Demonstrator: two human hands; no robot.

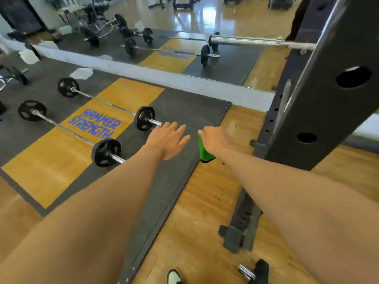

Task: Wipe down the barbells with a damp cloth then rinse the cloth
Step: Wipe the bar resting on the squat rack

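- The green cloth (pixel 205 149) hung from the right hand (pixel 215 140), which gripped its top with curled fingers. It dangled over the right edge of the platform (pixel 174 181).
- The left hand (pixel 168 140) was held out just left of the cloth, palm down, fingers straight and spread wide, holding nothing.
- The left fingers showed next to the right sleeve end of the far barbell (pixel 104 102). Whether they touched it could not be told.
- The near barbell (pixel 67 130) lay beside the far one, both slanting across the platform, left of the hands. Each carried a black plate at either end.
- The platform was dark rubber with a yellow wood centre lettered "HAMMER STRENGTH", set on a wood floor (pixel 205 212).
- A dark rack (pixel 320 99) stood at the right, with a chrome bar (pixel 246 41) reaching left from it.
- A mirror (pixel 225 21) ran along the far wall, reflecting the barbells.
- A shoe (pixel 174 276) showed at the near edge.
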